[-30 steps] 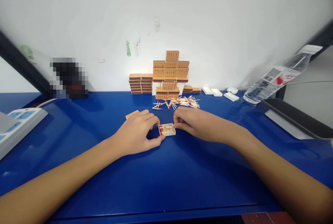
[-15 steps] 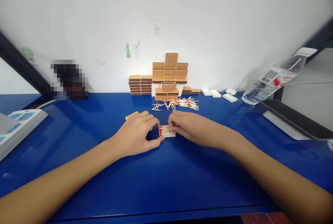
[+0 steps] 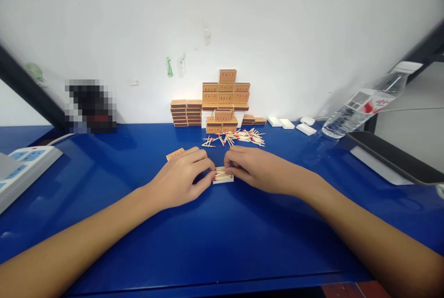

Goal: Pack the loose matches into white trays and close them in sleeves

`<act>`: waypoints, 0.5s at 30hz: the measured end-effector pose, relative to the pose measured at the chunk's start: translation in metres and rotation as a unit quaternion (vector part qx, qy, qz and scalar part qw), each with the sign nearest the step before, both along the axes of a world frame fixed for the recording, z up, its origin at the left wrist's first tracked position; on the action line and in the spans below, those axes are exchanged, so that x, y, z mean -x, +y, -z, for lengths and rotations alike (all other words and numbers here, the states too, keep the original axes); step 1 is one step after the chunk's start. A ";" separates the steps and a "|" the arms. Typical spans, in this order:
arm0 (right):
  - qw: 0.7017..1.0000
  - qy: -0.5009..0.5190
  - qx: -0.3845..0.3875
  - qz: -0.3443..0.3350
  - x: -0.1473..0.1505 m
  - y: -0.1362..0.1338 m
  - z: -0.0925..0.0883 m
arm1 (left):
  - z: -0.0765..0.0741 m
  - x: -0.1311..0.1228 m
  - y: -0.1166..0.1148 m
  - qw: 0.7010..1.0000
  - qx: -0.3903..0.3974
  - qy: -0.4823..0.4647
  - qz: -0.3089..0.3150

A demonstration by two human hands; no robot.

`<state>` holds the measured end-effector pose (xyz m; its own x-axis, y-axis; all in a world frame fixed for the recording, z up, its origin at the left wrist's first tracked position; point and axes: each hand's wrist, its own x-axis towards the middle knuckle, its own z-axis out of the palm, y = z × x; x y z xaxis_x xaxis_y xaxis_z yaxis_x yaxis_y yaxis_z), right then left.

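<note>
A small white matchbox tray (image 3: pixel 224 180) lies on the blue table between my hands, with red-headed matches (image 3: pixel 222 174) lying lengthwise in it. My left hand (image 3: pixel 185 173) is at the tray's left end, thumb and forefinger closed around the match heads. At the right end, the curled fingers and thumb of my right hand (image 3: pixel 248 166) pinch the other ends of the matches; its fingertips are partly hidden. An orange matchbox sleeve (image 3: pixel 175 154) lies partly covered behind my left hand. Beyond the tray is a loose pile of matches (image 3: pixel 246 137).
Matchboxes stand in a tiered stack (image 3: pixel 226 97) against the wall, beside a lower stack (image 3: pixel 186 113). White trays (image 3: pixel 286 124) lie to the right, near a leaning water bottle (image 3: pixel 364 101) and a black-topped object (image 3: pixel 398 157). A power strip (image 3: pixel 31 164) is at far left.
My left thumb has moved up from the tray's near edge to the match heads, closing toward the forefinger. My right hand stays at the right end.
</note>
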<state>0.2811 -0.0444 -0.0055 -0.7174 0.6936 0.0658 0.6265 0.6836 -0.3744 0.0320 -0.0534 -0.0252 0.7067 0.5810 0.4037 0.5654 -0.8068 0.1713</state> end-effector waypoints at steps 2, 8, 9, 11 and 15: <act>1.000 0.004 -0.008 -0.004 0.000 0.001 0.001 | 0.001 0.000 0.000 1.000 -0.005 -0.001 0.008; 1.000 0.019 -0.019 -0.011 0.000 0.001 0.000 | 0.000 0.000 -0.002 1.000 0.001 -0.004 0.015; 1.000 0.021 -0.018 -0.013 0.000 0.001 0.000 | 0.000 0.000 -0.002 1.000 0.003 -0.004 0.016; 1.000 0.021 -0.014 -0.016 0.000 0.001 0.001 | 0.000 -0.001 -0.002 1.000 0.005 -0.007 0.019; 1.000 0.013 0.004 -0.011 -0.002 0.002 0.002 | 0.000 0.000 -0.002 1.000 0.008 -0.008 0.023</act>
<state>0.2832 -0.0419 -0.0071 -0.7304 0.6784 0.0787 0.6015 0.6936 -0.3964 0.0323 -0.0558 -0.0251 0.7269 0.5545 0.4052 0.5246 -0.8291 0.1934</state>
